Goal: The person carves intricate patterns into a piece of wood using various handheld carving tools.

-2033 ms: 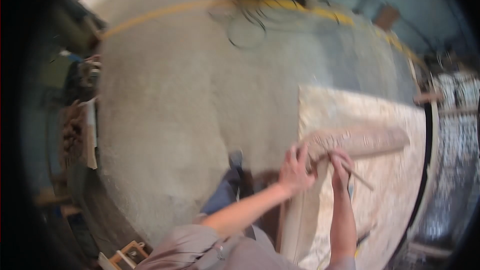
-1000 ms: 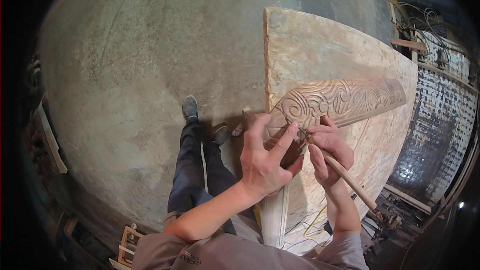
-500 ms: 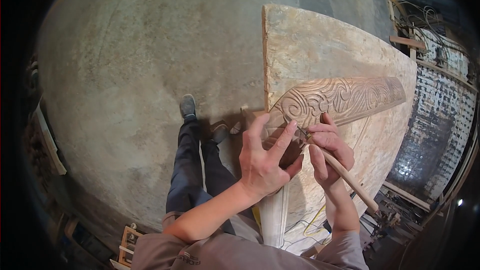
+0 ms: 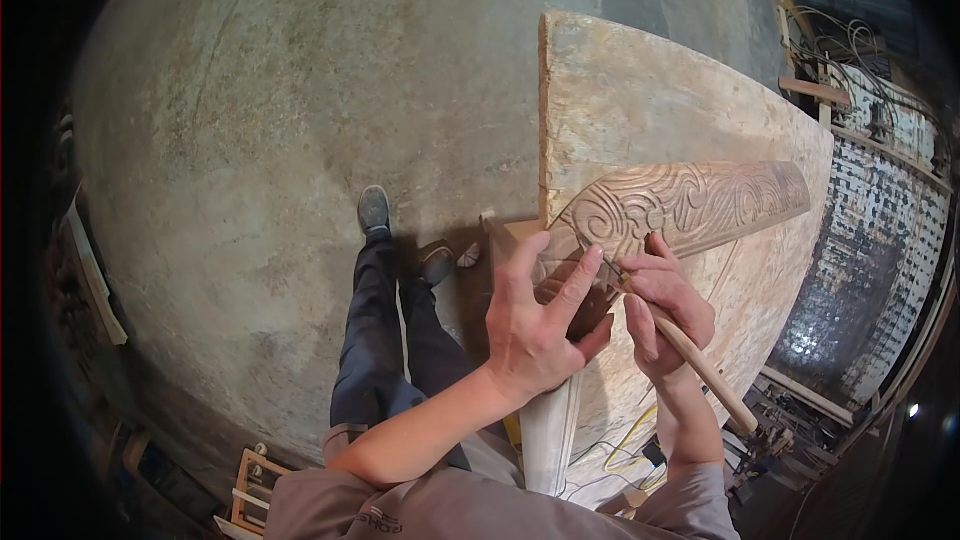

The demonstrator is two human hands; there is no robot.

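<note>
A carved wooden panel [image 4: 700, 200] with swirling relief lies on a pale, worn board [image 4: 650, 80]. My left hand [image 4: 540, 330] rests on the panel's near end, fingers spread and curved, the index fingertip beside a slim metal blade [image 4: 614, 265]. That blade belongs to a carving tool with a long pale wooden handle [image 4: 705, 365] angled down to the right. My right hand [image 4: 665, 315] grips the tool low near the blade, its fingers curled and resting near the panel's lower edge. A pale moulded wooden piece [image 4: 545, 440] runs beneath my left wrist toward my body.
My legs and shoes [image 4: 373, 208] are on the concrete floor [image 4: 250, 140] left of the board. A dark, white-mottled panel [image 4: 865, 270] and coiled hoses [image 4: 855, 35] line the right side. A small wooden frame [image 4: 250, 485] sits at lower left; scattered tools [image 4: 785, 455] lie lower right.
Since two seconds ago the view has steadied and turned, showing the board higher. Over the last half second both hands, the tool and the carved panel appear shifted slightly rightward and down.
</note>
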